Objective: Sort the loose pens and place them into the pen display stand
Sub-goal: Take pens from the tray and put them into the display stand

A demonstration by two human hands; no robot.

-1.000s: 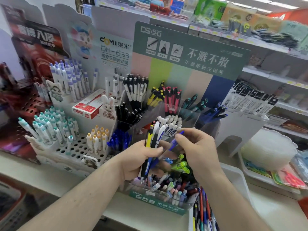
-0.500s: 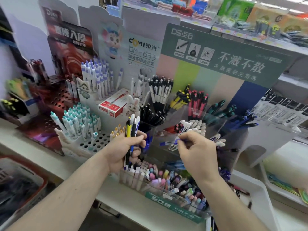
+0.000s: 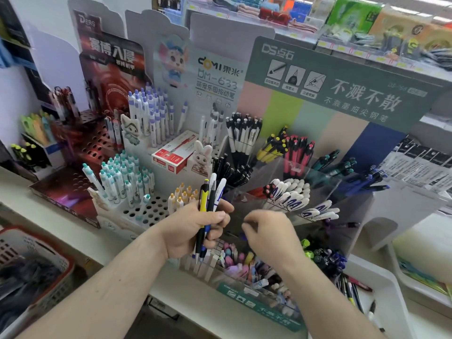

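Note:
My left hand grips a bundle of loose pens upright: one yellow and black, the others white with blue print. My right hand is blurred, with its fingers curled just right of the left hand, low over a clear compartment of the pen display stand. A sliver of a blue pen shows at its fingertips. The stand's tiers hold sorted pens: white ones with blue print, black, yellow, pink, teal and blue.
A white tray at the lower right holds more loose pens. A white peg stand with teal and purple pens is at the left. A red basket sits low on the left. Shelves of goods run behind.
My right hand has dropped lower with the blue pen, toward the front compartment. My left hand keeps its bundle and has barely moved. The view has shifted left.

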